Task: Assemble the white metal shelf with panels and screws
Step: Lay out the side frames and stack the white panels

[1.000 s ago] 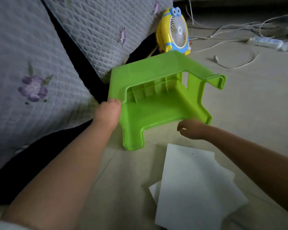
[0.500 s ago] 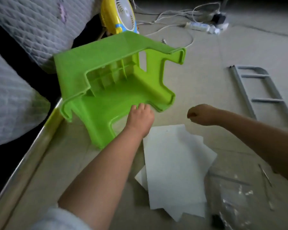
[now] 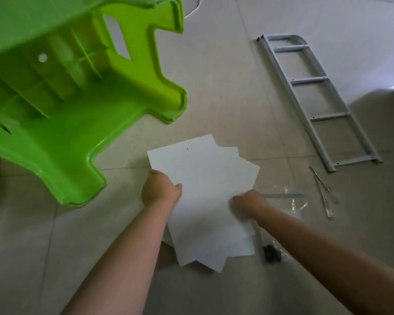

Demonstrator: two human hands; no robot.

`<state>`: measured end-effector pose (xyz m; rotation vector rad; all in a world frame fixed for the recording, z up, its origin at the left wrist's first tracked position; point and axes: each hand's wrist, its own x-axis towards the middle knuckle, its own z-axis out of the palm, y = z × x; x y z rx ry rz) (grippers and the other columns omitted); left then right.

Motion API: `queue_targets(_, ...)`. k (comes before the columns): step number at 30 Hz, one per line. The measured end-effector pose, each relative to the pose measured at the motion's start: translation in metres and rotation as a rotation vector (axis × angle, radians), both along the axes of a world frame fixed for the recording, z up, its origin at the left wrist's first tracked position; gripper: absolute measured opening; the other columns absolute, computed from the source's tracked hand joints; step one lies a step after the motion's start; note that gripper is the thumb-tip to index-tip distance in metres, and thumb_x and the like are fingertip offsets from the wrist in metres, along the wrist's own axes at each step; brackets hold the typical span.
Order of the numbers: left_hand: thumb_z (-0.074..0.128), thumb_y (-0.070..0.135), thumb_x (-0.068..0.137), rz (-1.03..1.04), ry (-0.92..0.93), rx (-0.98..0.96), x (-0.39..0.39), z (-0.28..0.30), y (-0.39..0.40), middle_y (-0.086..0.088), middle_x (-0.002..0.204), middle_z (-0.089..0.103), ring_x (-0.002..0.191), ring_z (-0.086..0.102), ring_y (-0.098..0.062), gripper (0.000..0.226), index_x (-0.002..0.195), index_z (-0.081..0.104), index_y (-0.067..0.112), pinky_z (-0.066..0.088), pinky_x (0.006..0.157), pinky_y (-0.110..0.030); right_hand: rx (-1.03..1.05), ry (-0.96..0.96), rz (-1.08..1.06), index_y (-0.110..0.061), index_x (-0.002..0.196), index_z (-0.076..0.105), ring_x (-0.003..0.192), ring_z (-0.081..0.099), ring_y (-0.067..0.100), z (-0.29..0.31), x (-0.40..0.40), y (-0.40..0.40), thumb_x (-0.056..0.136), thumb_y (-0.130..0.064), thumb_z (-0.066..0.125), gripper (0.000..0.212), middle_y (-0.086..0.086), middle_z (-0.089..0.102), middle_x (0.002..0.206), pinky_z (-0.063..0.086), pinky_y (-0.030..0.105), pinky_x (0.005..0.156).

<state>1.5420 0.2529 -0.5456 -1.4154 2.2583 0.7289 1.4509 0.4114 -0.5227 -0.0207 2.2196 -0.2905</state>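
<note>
A fanned stack of white flat panels [image 3: 205,183] lies on the tiled floor in the middle. My left hand [image 3: 160,190] grips the stack's left edge, thumb on top. My right hand [image 3: 248,204] lies on the panels' right side, blurred, so its grip is unclear. A white ladder-shaped metal side frame [image 3: 314,98] rests flat on the floor at the right. A clear plastic bag with small hardware [image 3: 287,205] and dark pieces [image 3: 271,255] sits beside my right forearm. Thin metal tools [image 3: 322,189] lie just below the frame.
A green plastic stool [image 3: 66,98] lies tipped on its side at the upper left, close to the panels. Pale floor tiles [image 3: 225,98] stretch between stool and frame.
Both hands left the green stool and came down onto the white panels. The view swung right and down, bringing the metal frame and hardware bag into sight.
</note>
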Motion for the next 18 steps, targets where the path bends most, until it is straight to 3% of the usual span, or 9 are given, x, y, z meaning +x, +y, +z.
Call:
queue_targets(2, 0.062, 0.031, 0.086, -0.031, 0.067, 0.043, -0.002, -0.005, 0.004, -0.017, 0.139, 0.041, 0.125, 0.045, -0.032, 0.080, 0.143, 0.018, -0.002, 0.041, 0.096, -0.036, 0.005, 0.012, -0.009, -0.004, 0.103, 0.054, 0.084, 0.047, 0.020, -0.007, 0.004, 0.010, 0.092, -0.020, 0.045, 0.022, 0.004, 0.048, 0.073, 0.037, 0.027, 0.072)
queue_targets(4, 0.063, 0.027, 0.086, -0.119, 0.152, 0.099, -0.012, -0.011, 0.007, -0.017, 0.145, 0.034, 0.130, 0.039, -0.032, 0.085, 0.147, 0.009, 0.002, 0.035, 0.101, -0.034, -0.023, 0.018, 0.007, 0.000, 0.107, 0.054, 0.088, 0.053, 0.024, -0.013, 0.007, 0.020, 0.091, -0.022, 0.046, 0.027, 0.008, 0.056, 0.087, 0.040, 0.028, 0.073)
queue_targets(7, 0.063, 0.027, 0.086, -0.198, 0.187, 0.132, -0.023, -0.012, 0.013, -0.014, 0.149, 0.029, 0.133, 0.035, -0.030, 0.089, 0.148, 0.004, 0.004, 0.032, 0.103, -0.031, -0.086, -0.063, -0.033, 0.002, 0.110, 0.053, 0.084, 0.052, 0.026, -0.015, 0.009, 0.036, 0.091, -0.019, 0.051, 0.029, 0.012, 0.052, 0.097, 0.047, 0.033, 0.071)
queue_targets(9, 0.065, 0.034, 0.083, -0.063, 0.168, 0.101, -0.021, -0.014, 0.017, -0.019, 0.146, 0.030, 0.131, 0.036, -0.031, 0.086, 0.145, 0.016, 0.000, 0.034, 0.101, -0.032, -0.109, -0.081, -0.027, -0.001, 0.108, 0.052, 0.089, 0.052, 0.026, -0.014, 0.010, 0.042, 0.092, -0.021, 0.050, 0.026, 0.015, 0.053, 0.105, 0.047, 0.035, 0.077)
queue_targets(12, 0.059, 0.051, 0.083, -0.018, 0.029, 0.061, -0.013, -0.013, 0.023, -0.019, 0.123, 0.055, 0.110, 0.055, -0.034, 0.066, 0.121, 0.053, -0.003, 0.045, 0.085, -0.032, -0.196, 0.045, -0.121, 0.004, 0.116, 0.051, 0.108, 0.053, 0.032, -0.018, 0.002, 0.042, 0.090, -0.023, 0.051, 0.037, 0.020, 0.055, 0.120, 0.042, 0.031, 0.083)
queue_targets(15, 0.060, 0.053, 0.081, 0.027, 0.006, 0.139, -0.013, -0.016, 0.029, -0.016, 0.123, 0.059, 0.112, 0.056, -0.031, 0.065, 0.119, 0.058, 0.000, 0.045, 0.087, -0.030, -0.319, 0.069, -0.288, 0.006, 0.115, 0.049, 0.108, 0.054, 0.033, -0.022, 0.006, 0.033, 0.085, -0.012, 0.055, 0.035, 0.020, 0.055, 0.116, 0.041, 0.029, 0.076)
queue_targets(18, 0.070, 0.044, 0.077, 0.226, 0.115, 0.198, -0.010, -0.020, 0.038, -0.015, 0.125, 0.059, 0.114, 0.057, -0.029, 0.062, 0.120, 0.058, 0.000, 0.047, 0.093, -0.032, -0.385, 0.043, -0.392, 0.003, 0.113, 0.050, 0.097, 0.054, 0.032, -0.026, 0.009, 0.030, 0.081, -0.004, 0.053, 0.033, 0.020, 0.056, 0.111, 0.044, 0.032, 0.077)
